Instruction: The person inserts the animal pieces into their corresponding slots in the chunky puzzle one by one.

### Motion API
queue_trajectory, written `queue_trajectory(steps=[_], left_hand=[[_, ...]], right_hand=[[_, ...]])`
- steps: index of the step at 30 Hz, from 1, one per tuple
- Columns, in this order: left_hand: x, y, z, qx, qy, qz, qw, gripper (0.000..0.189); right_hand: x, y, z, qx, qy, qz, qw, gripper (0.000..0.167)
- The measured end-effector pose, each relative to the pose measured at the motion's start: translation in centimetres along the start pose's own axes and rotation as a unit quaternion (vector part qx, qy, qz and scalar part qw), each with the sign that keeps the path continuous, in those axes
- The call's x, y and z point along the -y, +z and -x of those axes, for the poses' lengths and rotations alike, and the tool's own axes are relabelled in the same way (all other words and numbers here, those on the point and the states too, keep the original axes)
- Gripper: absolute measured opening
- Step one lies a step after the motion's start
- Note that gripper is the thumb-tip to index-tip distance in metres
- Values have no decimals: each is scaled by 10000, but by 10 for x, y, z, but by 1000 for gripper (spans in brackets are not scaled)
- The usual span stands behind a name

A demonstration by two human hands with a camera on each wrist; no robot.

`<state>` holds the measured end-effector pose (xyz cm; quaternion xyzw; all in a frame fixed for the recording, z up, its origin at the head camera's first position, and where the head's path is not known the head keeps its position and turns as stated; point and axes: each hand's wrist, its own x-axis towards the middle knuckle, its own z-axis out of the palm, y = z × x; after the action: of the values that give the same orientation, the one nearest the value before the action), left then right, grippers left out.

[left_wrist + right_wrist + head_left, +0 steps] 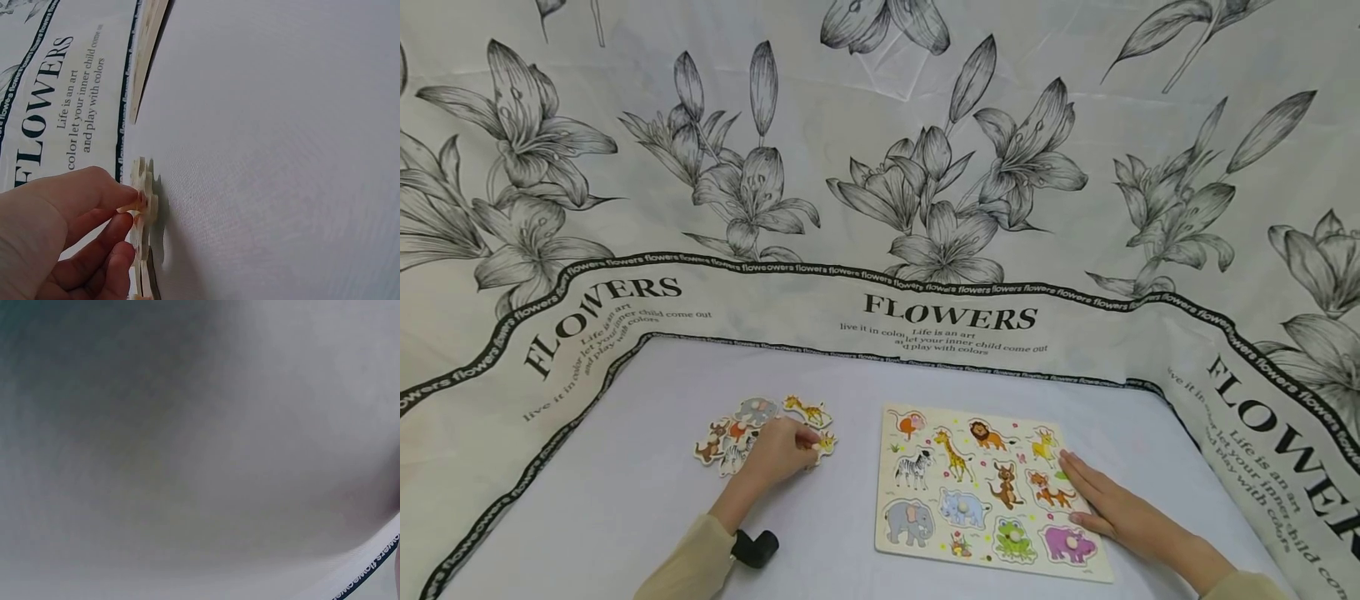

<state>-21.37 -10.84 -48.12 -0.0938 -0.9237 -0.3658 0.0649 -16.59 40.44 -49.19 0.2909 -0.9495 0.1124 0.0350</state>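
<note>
My left hand (784,452) pinches the small knob of a yellow deer-like puzzle piece (826,442) between thumb and fingertips. In the left wrist view the piece (145,203) is seen edge-on, close to the white tabletop. Beside the hand lie wooden animal pieces: a grey elephant (757,410), a giraffe (806,410), a kangaroo (710,444) and a zebra (735,451). My right hand (1116,508) rests on the right edge of the puzzle board (940,546), fingers extended. Knobbed rhino (964,507), frog (1014,540) and hippo (1070,544) pieces sit in the board.
A black camera mount (756,548) is on the left wrist. White cloth (827,533) covers the table, and a floral curtain (880,225) with a lettered border surrounds its back and sides. The right wrist view is mostly a blurred grey surface.
</note>
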Motion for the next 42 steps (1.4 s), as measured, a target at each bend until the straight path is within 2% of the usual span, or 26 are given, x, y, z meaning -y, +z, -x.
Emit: queue_trajectory(steps=[9,16,21,33,42], left_hand=[[1,4,1,-40,120,102,9999,14],[0,9,1,-341,212,0,9992,14],[-7,12,3,-464,260,77,9986,13],[-24,18,3,-453,186,253,9985,10],[-35,24,2,-442,361,459,9973,10]], right_hand=[[0,1,1,-51,-42,67,10000,71],[2,1,1,-67,-26,29,10000,71],[2,0,1,-65,-16,46,10000,71],[3,-1,0,-6,38,9,10000,71],[3,-1,0,-21,45,12,10000,72]])
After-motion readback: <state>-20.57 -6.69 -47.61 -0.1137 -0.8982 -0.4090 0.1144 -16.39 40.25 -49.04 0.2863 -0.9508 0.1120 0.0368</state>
